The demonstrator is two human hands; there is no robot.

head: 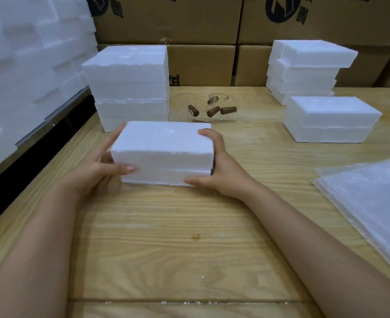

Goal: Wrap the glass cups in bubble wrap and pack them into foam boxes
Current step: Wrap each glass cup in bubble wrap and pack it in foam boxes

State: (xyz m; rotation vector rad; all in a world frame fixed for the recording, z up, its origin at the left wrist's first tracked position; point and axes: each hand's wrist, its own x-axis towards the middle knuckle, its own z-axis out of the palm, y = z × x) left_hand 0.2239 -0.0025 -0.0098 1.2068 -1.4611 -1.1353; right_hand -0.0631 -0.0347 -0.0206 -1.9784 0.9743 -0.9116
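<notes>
Fingers (116, 137) of left hand (99, 167) and right hand (218, 172) are clasping the foam box (164, 145); squeezing gently and evenly is likely working best.

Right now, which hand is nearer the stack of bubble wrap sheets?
Right. The right hand grips the foam box at the end facing the bubble wrap; the left hand holds the far end.

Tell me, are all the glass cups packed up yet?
Not yet. The stacked boxes look closed, but I can't see inside them. The left hand and right hand grip one closed foam box. Several glass cups lie bare behind it, and the bubble wrap sheets wait at the right.
</notes>
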